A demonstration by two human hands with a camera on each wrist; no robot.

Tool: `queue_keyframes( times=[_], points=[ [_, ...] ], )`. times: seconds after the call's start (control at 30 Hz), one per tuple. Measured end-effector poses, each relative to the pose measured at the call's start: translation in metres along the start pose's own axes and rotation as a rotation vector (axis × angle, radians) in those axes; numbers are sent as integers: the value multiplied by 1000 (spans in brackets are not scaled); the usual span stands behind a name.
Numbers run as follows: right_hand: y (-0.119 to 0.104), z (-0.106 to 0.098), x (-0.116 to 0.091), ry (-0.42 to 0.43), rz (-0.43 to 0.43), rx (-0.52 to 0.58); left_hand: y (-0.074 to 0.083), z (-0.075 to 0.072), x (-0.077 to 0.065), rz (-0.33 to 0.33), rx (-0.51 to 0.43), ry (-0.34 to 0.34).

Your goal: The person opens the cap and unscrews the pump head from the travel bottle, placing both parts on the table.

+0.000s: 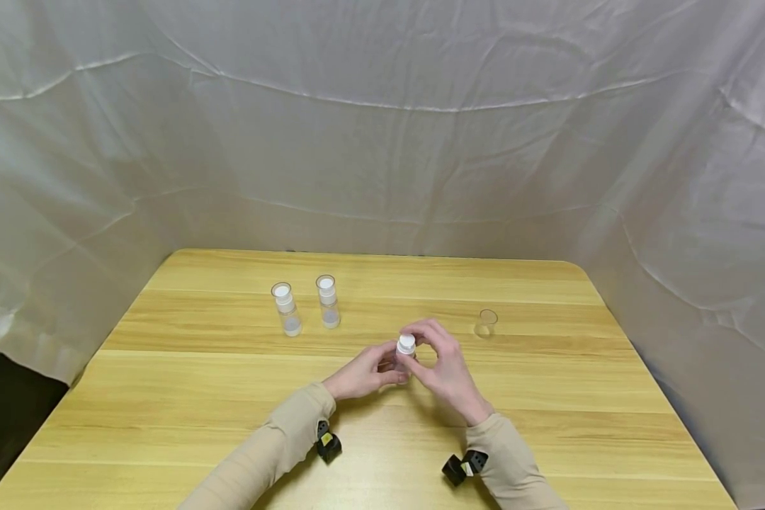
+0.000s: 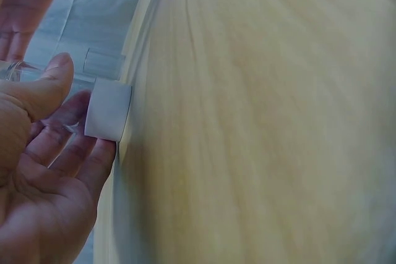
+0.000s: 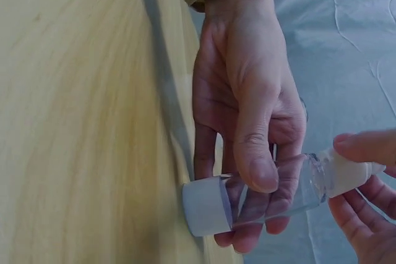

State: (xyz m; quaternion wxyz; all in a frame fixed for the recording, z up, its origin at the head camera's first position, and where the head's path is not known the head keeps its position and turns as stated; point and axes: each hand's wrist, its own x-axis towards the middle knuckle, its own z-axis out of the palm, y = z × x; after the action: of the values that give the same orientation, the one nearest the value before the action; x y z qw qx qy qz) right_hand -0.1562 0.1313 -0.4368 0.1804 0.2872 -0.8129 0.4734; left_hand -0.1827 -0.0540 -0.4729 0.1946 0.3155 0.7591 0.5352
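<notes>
Fingers [image 2: 96,168] of the left hand [image 1: 362,372] curled round the clear bottle [image 3: 306,187], thumb [image 3: 263,174] laid across its wall; fingers of the right hand [image 1: 446,375] pinched about its white top [image 1: 406,345]. Grasping on both sides, with nothing released. Place of the bottle: directly between the hands, at the table [image 1: 548,368]. Long axis close to upright, white top uppermost, white base [image 3: 207,207] lowest (touching the wood or just above it, impossible to tell). Nearer to the white top, the right hand, from the right; nearer to the body and base, the left.

In material, transparent walls, smooth and glossy, probably plastic; a plain opaque cylinder for the base, a stepped, narrowing form for the top. Beyond the right hand, a short clear cylinder [image 1: 486,324], thin-rimmed. Farther left, two similar bottles [image 1: 286,309], upright. Underneath, yellowish streaked wood grain; behind, pale creased cloth [image 1: 382,156] with a soft sheen.
</notes>
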Motion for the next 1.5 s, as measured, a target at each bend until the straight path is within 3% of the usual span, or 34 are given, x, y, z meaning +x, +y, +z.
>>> queue_keyframes(
  times=[0.2,0.47,0.67,1.0,1.5],
  points=[
    [0,-2,0,-42,-30,-4,0,0,0,6,11,1],
    [0,1,0,9,-37,-45,-1,0,0,5,2,2],
    [-1,0,0,-21,-54,-76,0,0,0,22,21,3],
    [-1,2,0,11,-33,-61,-1,0,0,33,19,2],
    [-1,-5,0,-50,-52,56,0,0,0,-8,30,14]
  ],
)
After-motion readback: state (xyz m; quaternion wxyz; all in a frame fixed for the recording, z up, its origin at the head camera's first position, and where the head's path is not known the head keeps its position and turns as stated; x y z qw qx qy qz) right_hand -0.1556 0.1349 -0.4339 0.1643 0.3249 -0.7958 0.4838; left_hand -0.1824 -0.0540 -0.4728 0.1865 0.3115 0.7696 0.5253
